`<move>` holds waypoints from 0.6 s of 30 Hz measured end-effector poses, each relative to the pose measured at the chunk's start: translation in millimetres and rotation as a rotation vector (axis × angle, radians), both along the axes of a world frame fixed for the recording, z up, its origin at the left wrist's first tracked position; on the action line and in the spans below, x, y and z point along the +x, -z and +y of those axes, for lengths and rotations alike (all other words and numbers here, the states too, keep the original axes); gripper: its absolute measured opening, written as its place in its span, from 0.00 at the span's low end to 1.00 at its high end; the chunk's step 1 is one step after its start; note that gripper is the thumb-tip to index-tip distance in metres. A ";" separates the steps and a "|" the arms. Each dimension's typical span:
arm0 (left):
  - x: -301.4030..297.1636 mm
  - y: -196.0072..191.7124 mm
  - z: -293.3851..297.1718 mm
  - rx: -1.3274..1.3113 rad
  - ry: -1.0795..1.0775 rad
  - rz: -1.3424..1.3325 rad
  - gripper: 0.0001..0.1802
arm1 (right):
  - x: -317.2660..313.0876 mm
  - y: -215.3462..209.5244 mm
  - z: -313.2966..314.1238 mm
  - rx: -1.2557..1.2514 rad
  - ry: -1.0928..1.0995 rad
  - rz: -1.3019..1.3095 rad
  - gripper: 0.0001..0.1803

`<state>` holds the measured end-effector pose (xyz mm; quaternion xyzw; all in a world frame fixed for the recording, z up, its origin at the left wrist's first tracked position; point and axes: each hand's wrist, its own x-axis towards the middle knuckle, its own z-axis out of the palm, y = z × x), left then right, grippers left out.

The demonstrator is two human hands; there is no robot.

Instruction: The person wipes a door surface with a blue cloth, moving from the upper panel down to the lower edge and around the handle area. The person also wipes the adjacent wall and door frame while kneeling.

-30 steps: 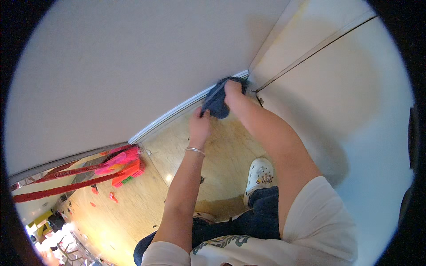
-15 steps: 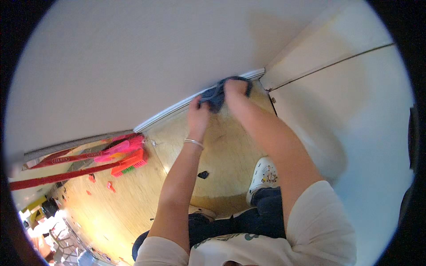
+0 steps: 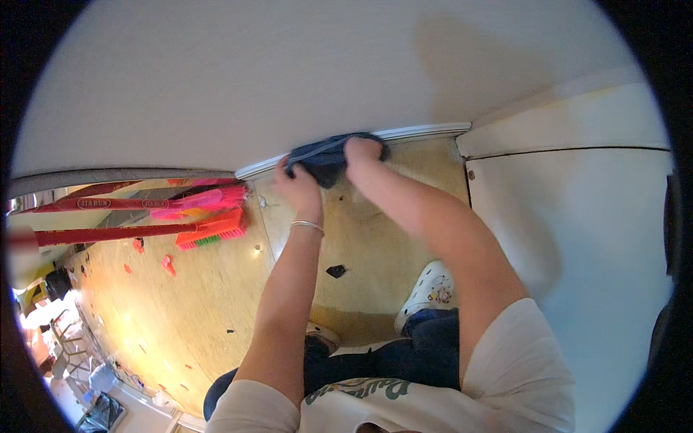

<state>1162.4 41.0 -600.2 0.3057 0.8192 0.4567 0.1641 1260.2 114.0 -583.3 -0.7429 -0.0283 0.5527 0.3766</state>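
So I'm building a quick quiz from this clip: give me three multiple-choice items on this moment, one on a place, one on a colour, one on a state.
1. Where is the dark cloth?
A. against the white baseboard where wall meets floor
B. on the white shoe
C. hung on a broom handle

2. What colour are the broom heads lying on the floor at left?
A. blue and white
B. pink and orange-red
C. black

3. How is the cloth being held?
A. lying loose, untouched
B. by one hand only
C. by both the left hand and the right hand

Answers: 1 A, the cloth is pressed on the trim strip; 2 B, the bristles show bright pink and orange-red; 3 C, both hands are on it.
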 end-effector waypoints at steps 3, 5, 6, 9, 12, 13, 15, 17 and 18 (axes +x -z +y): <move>-48.8 23.1 -2.9 0.127 -0.252 -0.037 0.16 | -65.7 -10.3 -16.4 -0.045 -0.105 -0.005 0.16; -53.6 5.2 4.5 -0.001 -0.496 -0.142 0.19 | -98.5 1.7 -22.8 0.008 -0.214 -0.095 0.18; -54.7 1.4 10.4 0.009 -0.647 -0.127 0.20 | -108.2 8.9 -22.8 -0.014 -0.197 -0.083 0.19; -87.3 55.5 10.7 0.233 -0.494 -0.416 0.18 | -113.7 0.2 -33.2 0.029 -0.150 0.018 0.19; -50.9 27.6 19.4 0.402 -0.227 -0.612 0.14 | -84.6 -5.3 -38.2 0.169 -0.195 -0.013 0.20; -21.0 0.0 25.3 0.329 -0.166 -0.457 0.12 | -71.5 26.7 -26.3 0.081 -0.150 -0.020 0.20; 9.5 4.6 26.8 0.247 -0.182 -0.650 0.14 | -43.5 48.1 -25.9 0.181 -0.091 0.118 0.20; 38.4 20.3 28.7 0.187 -0.034 -0.640 0.16 | 4.4 67.9 -20.4 0.187 -0.211 0.228 0.19; 56.9 19.0 32.8 0.155 -0.067 -0.803 0.17 | 22.2 75.7 -17.3 0.188 -0.239 0.281 0.19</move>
